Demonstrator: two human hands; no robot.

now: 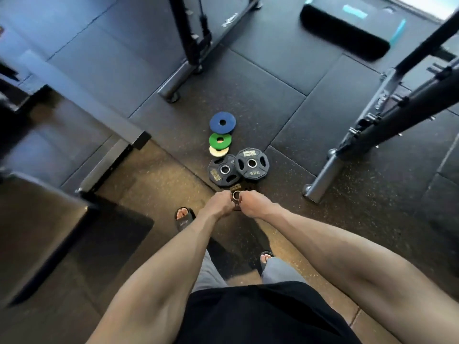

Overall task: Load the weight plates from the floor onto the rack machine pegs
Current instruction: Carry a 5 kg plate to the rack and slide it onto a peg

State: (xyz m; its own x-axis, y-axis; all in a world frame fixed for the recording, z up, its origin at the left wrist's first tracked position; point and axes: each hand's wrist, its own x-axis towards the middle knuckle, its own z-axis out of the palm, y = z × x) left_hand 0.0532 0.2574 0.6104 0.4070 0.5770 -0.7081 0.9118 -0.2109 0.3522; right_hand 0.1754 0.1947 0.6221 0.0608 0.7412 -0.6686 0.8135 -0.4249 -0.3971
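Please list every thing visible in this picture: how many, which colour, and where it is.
blue plate: one, blue, floor, farthest
green plate: one, green, overlapping the cream plate
cream plate: one, cream, partly under green plate
black floor plates: two, black, side by side, nearer
held plate: one, black, gripped by both hands
rack frames: two, dark metal, left and right
pad: one, black, far right
slippers: two, black, on the feet
left hand: one, gripping the held plate
right hand: one, gripping the held plate

Black plates point(258, 170): matt rubber, shiny metal hubs. Floor mat point(360, 207): speckled matt rubber. Rack frame point(323, 175): smooth grey metal.
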